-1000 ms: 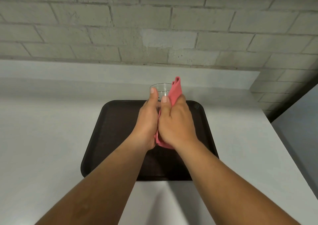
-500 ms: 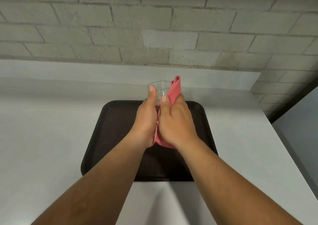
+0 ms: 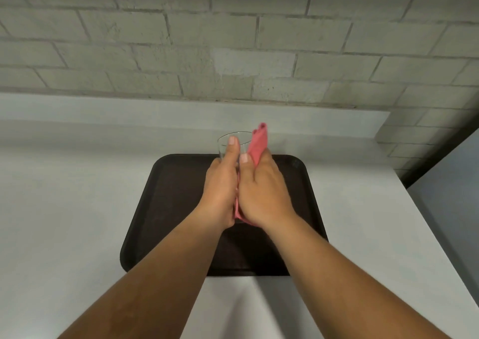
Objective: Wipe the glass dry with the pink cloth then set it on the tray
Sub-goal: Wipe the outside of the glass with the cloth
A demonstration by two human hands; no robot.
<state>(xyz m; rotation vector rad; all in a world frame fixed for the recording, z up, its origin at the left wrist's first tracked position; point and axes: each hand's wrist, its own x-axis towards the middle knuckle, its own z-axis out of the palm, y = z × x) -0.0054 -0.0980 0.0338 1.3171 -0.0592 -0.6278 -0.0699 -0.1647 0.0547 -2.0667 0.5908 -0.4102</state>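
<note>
left hand (image 3: 220,190): grips the glass (image 3: 228,139)
right hand (image 3: 261,190): presses the pink cloth (image 3: 259,142) to the glass
tray (image 3: 160,209): below both hands

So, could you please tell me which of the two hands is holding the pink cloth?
The right hand holds the pink cloth against the glass; the left hand grips only the glass.
</note>
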